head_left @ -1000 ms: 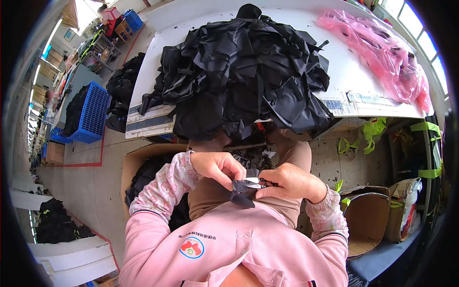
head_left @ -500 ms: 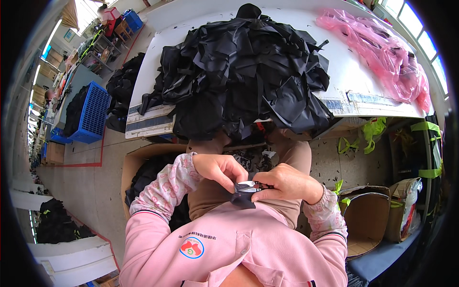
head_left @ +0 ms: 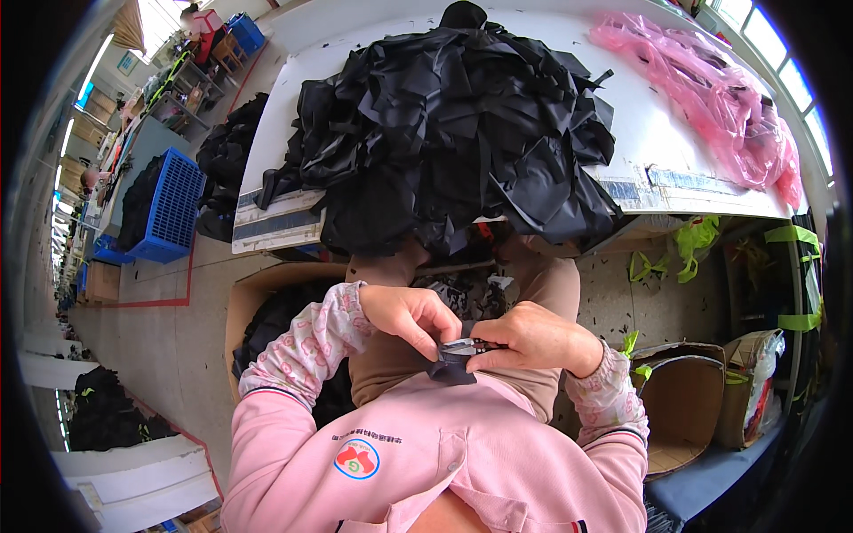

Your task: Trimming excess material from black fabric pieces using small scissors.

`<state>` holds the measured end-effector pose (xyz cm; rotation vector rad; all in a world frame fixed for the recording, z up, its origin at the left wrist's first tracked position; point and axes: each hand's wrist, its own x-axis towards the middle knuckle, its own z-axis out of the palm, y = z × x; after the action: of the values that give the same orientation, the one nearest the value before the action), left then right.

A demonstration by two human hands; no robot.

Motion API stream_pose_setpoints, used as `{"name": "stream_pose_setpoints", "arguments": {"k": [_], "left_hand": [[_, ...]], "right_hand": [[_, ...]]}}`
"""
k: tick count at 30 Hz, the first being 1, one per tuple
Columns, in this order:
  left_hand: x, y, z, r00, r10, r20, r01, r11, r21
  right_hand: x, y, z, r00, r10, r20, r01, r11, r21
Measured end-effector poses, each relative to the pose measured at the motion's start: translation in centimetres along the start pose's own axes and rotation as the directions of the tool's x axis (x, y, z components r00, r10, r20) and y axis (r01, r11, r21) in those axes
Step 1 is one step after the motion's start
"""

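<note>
Over my lap, my left hand point(head_left: 413, 318) pinches a small black fabric piece point(head_left: 451, 371) between thumb and fingers. My right hand point(head_left: 538, 339) is closed around a pair of thread snips point(head_left: 464, 345), whose metal blades point left and lie against the fabric's upper edge. Both hands almost meet there, and the exact spot where the blades touch the cloth is too small to tell. Beyond them, a large heap of black fabric pieces point(head_left: 462, 124) covers the middle of the white table point(head_left: 275, 160) and hangs over its near edge.
Pink plastic wrap point(head_left: 711, 107) lies at the table's right. A cardboard box point(head_left: 244, 306) with black pieces stands left of my legs, and an open carton point(head_left: 680, 409) to the right. A blue crate point(head_left: 169, 209) sits on the floor at left. Yellow-green strips point(head_left: 693, 249) hang below the table.
The blades of the snips have tilted slightly and look darker, less shiny. Both hands stay nearly in place, and the fabric piece has shifted a little.
</note>
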<state>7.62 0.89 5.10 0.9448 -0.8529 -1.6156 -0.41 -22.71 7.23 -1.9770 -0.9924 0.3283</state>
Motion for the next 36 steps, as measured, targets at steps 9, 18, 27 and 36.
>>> {"name": "stream_pose_setpoints", "arguments": {"k": [9, 18, 27, 36], "left_hand": [[0.3, -0.3, -0.1, 1.000, -0.022, 0.016, 0.022, 1.000, 0.010], [-0.1, -1.1, 1.3, 0.800, 0.251, -0.545, -0.200, 0.968, 0.152], [1.2, -1.1, 2.6, 0.494, 0.520, -0.697, -0.306, 0.854, 0.420], [1.1, -2.0, 2.5, 0.483, 0.562, -0.672, -0.286, 0.826, 0.486]], "right_hand": [[0.2, 0.4, 0.0, 1.000, 0.003, 0.014, -0.003, 1.000, -0.021], [-1.0, -0.4, 0.6, 0.886, 0.281, -0.370, -0.307, 0.952, -0.014], [0.7, -0.4, 2.5, 0.821, 0.083, -0.565, -0.279, 0.922, -0.269], [0.6, -0.4, 2.3, 0.824, 0.232, -0.517, -0.282, 0.959, -0.019]]}}
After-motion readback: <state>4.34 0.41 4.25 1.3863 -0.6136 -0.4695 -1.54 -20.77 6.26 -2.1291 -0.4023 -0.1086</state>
